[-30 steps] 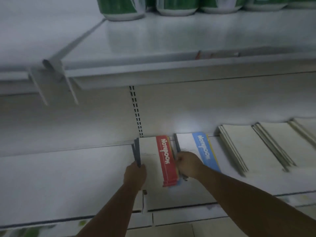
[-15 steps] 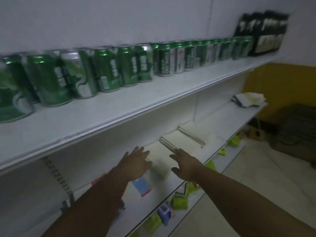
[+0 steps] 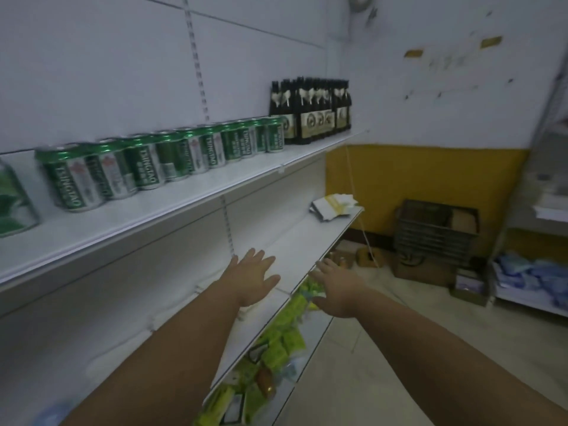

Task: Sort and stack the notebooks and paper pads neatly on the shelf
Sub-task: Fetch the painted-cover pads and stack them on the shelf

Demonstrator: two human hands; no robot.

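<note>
Nearest, the left hand (image 3: 252, 276) hangs over the middle shelf (image 3: 302, 238), fingers straight and spread, holding nothing. The right hand (image 3: 338, 292) is just off that shelf's front edge, above the green packets (image 3: 284, 336) lying on the lower shelf (image 3: 318, 329). It is equally flat and empty. That makes two hands, with no notebook in either.

The only task thing in view is one loose pile of paper pads (image 3: 335, 206). It lies at the far end of the middle shelf, near the front corner and well apart from both hands. The pads lie askew on one another, and I cannot tell how many the pile holds.

The step in hand looks like the reach for the next lot to sort. The next move calls for closing the gap along the shelf. After that, the pile wants taking from both sides and its edges squaring before it is stacked.

On the upper shelf (image 3: 184, 207) stand about ten green cans (image 3: 141, 164) in a row, though blur makes that count rough. Beyond them is one cluster of dark bottles (image 3: 310, 112), packed too closely to count. One crate (image 3: 436, 232) sits on the floor (image 3: 399, 333) farther off.
</note>
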